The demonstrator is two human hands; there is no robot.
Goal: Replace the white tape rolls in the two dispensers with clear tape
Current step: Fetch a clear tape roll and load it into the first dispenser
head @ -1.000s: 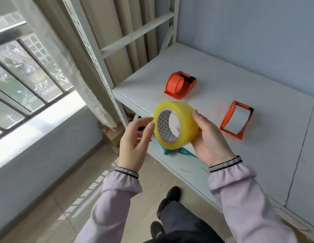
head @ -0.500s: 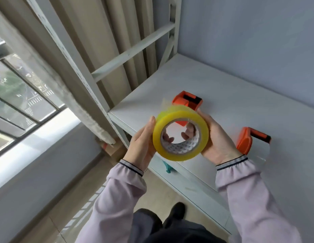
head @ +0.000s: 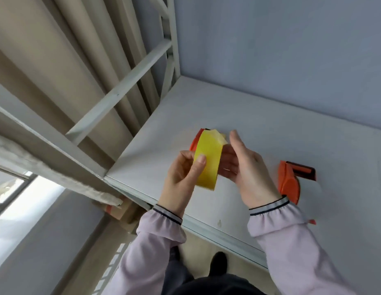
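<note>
Left fingers: the thumb [head: 199,165] lies flat on the outer yellow band of the roll, and the other fingers are curled behind its near edge, so they clamp the roll.
Left hand [head: 181,177]: it holds the roll edge-on to the camera, above the front part of the shelf.
Right fingers: straight and together, pointing up and away; they lie along the far side of the roll. I cannot tell if they press on it or only touch it.
Right hand [head: 247,173]: flat, its palm turned to the roll.
Clear tape roll [head: 208,162]: yellowish, between both hands, lifted off the shelf; a loose end stands up at its top.
First orange dispenser [head: 195,142]: on the shelf directly behind the roll, mostly hidden by it.
Second orange dispenser [head: 291,179]: on the shelf just to the right of the right hand, apart from the roll.
Shelf [head: 270,135]: pale grey board, in a white metal rack [head: 119,92].
Sleeves: light purple with a striped cuff, on both wrists.
</note>
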